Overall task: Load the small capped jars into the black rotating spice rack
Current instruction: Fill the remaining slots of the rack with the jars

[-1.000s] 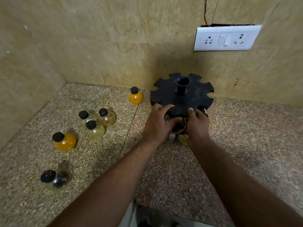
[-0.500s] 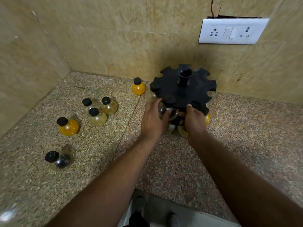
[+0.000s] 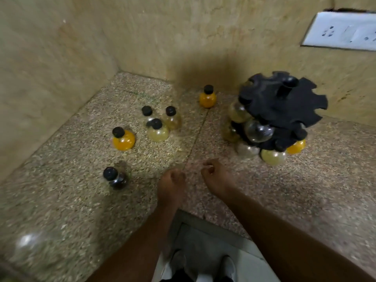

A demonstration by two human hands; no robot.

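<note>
Now both hands hang empty over the counter [image 3: 305,190]
left hand [image 3: 172,186] and right hand [image 3: 213,177] loosely curled, side by side; black rack [image 3: 284,106] stands apart; loose jars [image 3: 123,140] sit leftward.

Black rack [image 3: 284,106], speckled counter [image 3: 61,200] (orange jar [image 3: 123,140])

a speckled granite counter [image 3: 305,200] fills a corner. beige tiled walls [image 3: 183,27] rise from the counter's back and left edges. a white socket-and-switch plate [image 3: 343,31] sits on the back wall, above the counter's right part. below the counter's near edge lies a pale floor [image 3: 250,267] with two blurred grey shoes [image 3: 227,264].
</note>
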